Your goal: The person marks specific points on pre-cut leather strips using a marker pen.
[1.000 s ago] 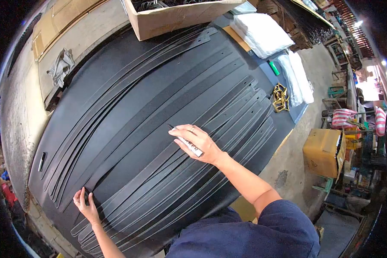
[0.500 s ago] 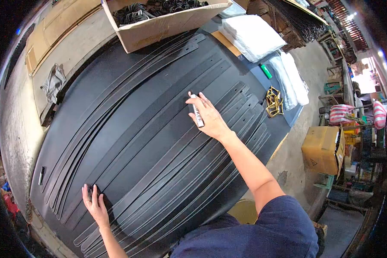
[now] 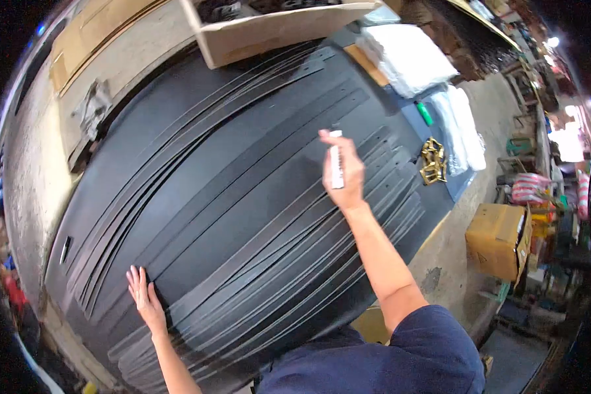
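Observation:
My right hand (image 3: 350, 177) is closed around a white marker (image 3: 336, 169), held over the upper ends of the dark straps. The marker's tip is blurred. My left hand (image 3: 147, 303), fingers extended, rests at the lower left ends of the long black straps (image 3: 233, 161) in the middle of the table. Nearer my body lies a group of stitched black straps (image 3: 289, 240), overlapping at places. Another bundle of straps (image 3: 161, 154) curves along the far side. All lie on a black table surface (image 3: 184, 217).
An open cardboard box (image 3: 282, 34) of dark items stands at the table's far edge. White wrapped packages (image 3: 407, 60), a green object (image 3: 424, 113) and brass-coloured metal pieces (image 3: 433, 162) lie at the right. A small black object (image 3: 65, 250) lies far left. A brown box (image 3: 496, 238) stands beyond the table.
The camera view has shifted, so the table contents appear farther right. My right hand, still holding the marker, has turned and moved slightly right. My left hand stays near the same strap ends.

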Demonstrator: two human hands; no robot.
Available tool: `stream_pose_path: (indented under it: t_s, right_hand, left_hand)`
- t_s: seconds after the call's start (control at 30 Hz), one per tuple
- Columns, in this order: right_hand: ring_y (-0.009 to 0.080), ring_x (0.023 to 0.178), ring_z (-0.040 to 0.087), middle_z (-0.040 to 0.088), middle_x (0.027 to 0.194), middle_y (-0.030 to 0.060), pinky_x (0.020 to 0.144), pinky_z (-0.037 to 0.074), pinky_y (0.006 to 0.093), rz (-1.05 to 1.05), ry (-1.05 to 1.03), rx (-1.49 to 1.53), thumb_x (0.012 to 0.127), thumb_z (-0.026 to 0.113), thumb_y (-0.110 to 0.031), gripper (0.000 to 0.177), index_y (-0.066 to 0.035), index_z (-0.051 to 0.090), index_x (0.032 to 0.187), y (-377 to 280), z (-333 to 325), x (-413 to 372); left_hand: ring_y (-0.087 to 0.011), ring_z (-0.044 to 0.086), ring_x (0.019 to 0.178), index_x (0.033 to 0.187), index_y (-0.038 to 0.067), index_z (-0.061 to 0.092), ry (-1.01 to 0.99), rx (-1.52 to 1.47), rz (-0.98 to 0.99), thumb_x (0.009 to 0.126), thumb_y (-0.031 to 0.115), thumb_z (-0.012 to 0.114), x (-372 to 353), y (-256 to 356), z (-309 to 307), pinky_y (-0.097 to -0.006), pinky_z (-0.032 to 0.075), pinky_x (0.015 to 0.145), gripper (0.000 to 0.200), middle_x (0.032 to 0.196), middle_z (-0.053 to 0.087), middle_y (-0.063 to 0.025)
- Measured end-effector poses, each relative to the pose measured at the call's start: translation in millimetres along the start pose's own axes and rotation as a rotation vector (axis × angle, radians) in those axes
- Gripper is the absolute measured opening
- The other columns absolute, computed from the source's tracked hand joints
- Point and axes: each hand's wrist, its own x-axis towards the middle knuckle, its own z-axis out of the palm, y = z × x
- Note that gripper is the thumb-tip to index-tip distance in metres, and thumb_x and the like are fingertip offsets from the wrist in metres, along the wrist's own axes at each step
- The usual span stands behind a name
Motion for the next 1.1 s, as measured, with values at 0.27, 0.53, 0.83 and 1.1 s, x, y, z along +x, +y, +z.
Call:
stream_pose_path:
  t_s: [0.27, 0.53, 0.83, 1.1]
  right_hand:
    - [0.0187, 0.094, 0.069, 0.068, 0.111, 0.0148, 0.087, 0.054, 0.0314, 0.162, 0.086, 0.084, 0.099, 0.055, -0.004, 0.019, -0.001, 0.055, 0.118, 23.1, 1.3, -4.1]
    - [0.0172, 0.087, 0.069, 0.069, 0.1, 0.0106, 0.078, 0.055, 0.0287, 0.16, -0.054, 0.028, 0.098, 0.058, -0.003, 0.02, -0.001, 0.059, 0.118, 22.6, -0.1, -2.3]
    - [0.0168, 0.068, 0.066, 0.069, 0.077, 0.0121, 0.065, 0.056, 0.0295, 0.343, 0.102, 0.34, 0.104, 0.052, -0.032, 0.039, 0.003, 0.061, 0.118, -15.4, 2.6, -11.7]
    - [0.0088, 0.069, 0.062, 0.069, 0.087, 0.0069, 0.063, 0.05, 0.0223, 0.464, 0.072, 0.37, 0.099, 0.063, -0.021, 0.025, 0.003, 0.07, 0.103, -84.3, 11.0, -59.6]
  left_hand:
    - [-0.0292, 0.036, 0.145, 0.136, 0.009, 0.06, 0.062, -0.058, -0.003, 0.1, 0.008, 0.054, 1.8, 4.8, -0.5, -0.0448, 0.023, 0.119, 0.037, 0.151, 0.048, -0.0087]
    - [-0.0294, 0.037, 0.145, 0.137, 0.01, 0.058, 0.066, 0.029, -0.088, 0.097, 0.007, 0.056, -43.8, -13.9, -21.9, -0.0494, 0.021, 0.119, 0.04, 0.149, 0.049, -0.0102]
    - [-0.0308, 0.031, 0.147, 0.145, 0.012, 0.051, 0.123, -0.103, -0.371, 0.103, 0.023, 0.052, -131.0, -101.8, -55.6, -0.0514, 0.02, 0.118, 0.043, 0.157, 0.039, -0.0115]
    - [-0.0302, 0.025, 0.149, 0.149, 0.016, 0.045, -0.003, 0.067, -0.393, 0.105, 0.035, 0.046, -124.7, -100.4, -51.9, -0.0526, 0.018, 0.118, 0.047, 0.161, 0.031, -0.0085]
